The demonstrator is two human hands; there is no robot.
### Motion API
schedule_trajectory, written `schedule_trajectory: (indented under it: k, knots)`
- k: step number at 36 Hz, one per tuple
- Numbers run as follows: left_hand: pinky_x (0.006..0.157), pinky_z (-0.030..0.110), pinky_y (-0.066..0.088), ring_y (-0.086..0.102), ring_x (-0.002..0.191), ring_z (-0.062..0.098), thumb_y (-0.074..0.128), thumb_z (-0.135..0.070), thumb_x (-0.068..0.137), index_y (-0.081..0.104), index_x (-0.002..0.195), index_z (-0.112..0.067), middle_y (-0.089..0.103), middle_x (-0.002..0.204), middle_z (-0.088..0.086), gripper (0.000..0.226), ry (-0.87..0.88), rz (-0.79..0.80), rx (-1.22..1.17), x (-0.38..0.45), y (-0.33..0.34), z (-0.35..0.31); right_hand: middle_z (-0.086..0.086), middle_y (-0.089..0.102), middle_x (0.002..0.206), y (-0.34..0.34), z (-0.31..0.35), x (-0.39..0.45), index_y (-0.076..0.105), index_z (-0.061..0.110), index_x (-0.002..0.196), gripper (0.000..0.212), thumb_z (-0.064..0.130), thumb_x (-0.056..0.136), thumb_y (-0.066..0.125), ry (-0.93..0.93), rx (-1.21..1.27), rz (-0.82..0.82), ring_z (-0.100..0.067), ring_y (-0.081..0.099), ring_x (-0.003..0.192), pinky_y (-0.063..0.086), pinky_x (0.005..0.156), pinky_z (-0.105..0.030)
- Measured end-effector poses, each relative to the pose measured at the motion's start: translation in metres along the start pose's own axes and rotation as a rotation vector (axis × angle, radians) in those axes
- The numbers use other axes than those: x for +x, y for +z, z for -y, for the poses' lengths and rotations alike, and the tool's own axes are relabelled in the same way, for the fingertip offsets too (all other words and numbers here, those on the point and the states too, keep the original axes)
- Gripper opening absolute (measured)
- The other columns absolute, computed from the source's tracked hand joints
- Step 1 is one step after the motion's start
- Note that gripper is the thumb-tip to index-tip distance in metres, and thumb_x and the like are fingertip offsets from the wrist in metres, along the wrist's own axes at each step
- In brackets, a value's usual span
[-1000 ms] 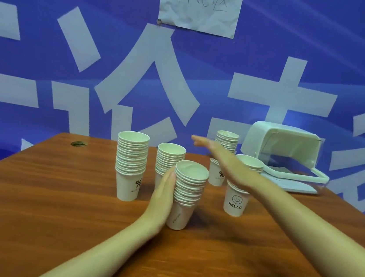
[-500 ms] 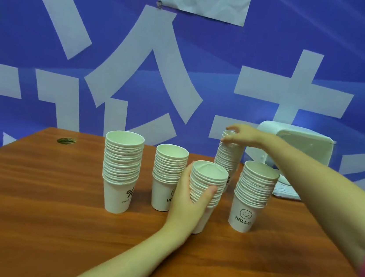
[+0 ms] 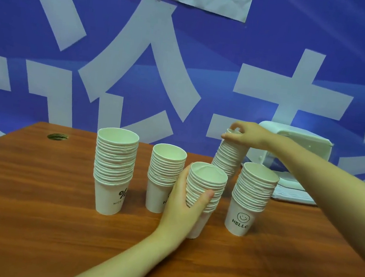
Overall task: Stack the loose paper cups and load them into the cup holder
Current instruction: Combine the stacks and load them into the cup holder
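Several stacks of white paper cups stand on the wooden table [image 3: 32, 189]. My left hand [image 3: 185, 210] grips the middle front stack [image 3: 208, 183], thumb across its rims. Over at the back, my right hand [image 3: 245, 133] pinches the top rim of the tall rear stack [image 3: 228, 160], which leans to the right. A tall stack [image 3: 113, 169] marked with a percent sign stands at the left, a shorter stack [image 3: 164, 173] beside it, and a stack [image 3: 253, 193] printed HELLO at the right. The white cup holder [image 3: 301, 139] sits behind my right forearm, partly hidden.
A blue wall banner with large white characters rises right behind the table's far edge. A round cable hole [image 3: 57, 136] is set in the table's far left corner. A white ribbed tray [image 3: 294, 193] lies under the holder at the right.
My right hand has closed on the rim of the rear stack, and that stack now leans right. My left hand keeps its hold on the front stack. The camera has moved closer.
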State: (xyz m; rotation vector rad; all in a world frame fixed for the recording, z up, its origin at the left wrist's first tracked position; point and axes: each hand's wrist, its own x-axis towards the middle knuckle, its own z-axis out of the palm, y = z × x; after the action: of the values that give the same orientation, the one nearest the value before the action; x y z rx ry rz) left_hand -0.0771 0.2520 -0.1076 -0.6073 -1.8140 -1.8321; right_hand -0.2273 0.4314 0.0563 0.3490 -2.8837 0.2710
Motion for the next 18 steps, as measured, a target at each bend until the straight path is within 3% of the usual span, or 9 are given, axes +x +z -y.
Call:
schedule_trajectory:
  k: [5,13,18]
  knots:
    - [0.101,0.014,0.04,0.051,0.125,0.002,0.06,-0.046,0.085,0.044,0.132,-0.035,0.057,0.127,-0.021,0.051,-0.003,0.014,-0.008,0.0,-0.002,0.001,-0.005,0.056,0.137,0.0,0.008,-0.004,0.056,0.019,0.131,0.048,0.051,0.095,0.051,-0.038,-0.059,-0.006,-0.025,0.052,0.123,0.042,0.1,-0.037]
    - [0.096,0.006,0.038,0.048,0.124,-0.004,0.058,-0.053,0.081,0.041,0.129,-0.042,0.053,0.126,-0.031,0.052,-0.017,0.033,-0.022,0.0,-0.003,0.003,-0.003,0.059,0.115,-0.011,0.014,-0.005,0.052,0.023,0.116,0.047,0.047,0.08,0.071,0.0,0.025,-0.009,-0.023,0.057,0.102,0.052,0.084,-0.037]
    - [0.098,0.008,0.038,0.049,0.124,-0.002,0.059,-0.051,0.083,0.041,0.129,-0.042,0.054,0.126,-0.028,0.051,-0.009,0.033,-0.02,0.0,-0.003,0.002,-0.002,0.06,0.119,-0.013,0.015,-0.008,0.056,0.025,0.119,0.049,0.051,0.081,0.071,-0.028,0.054,0.005,-0.02,0.058,0.104,0.054,0.089,-0.038]
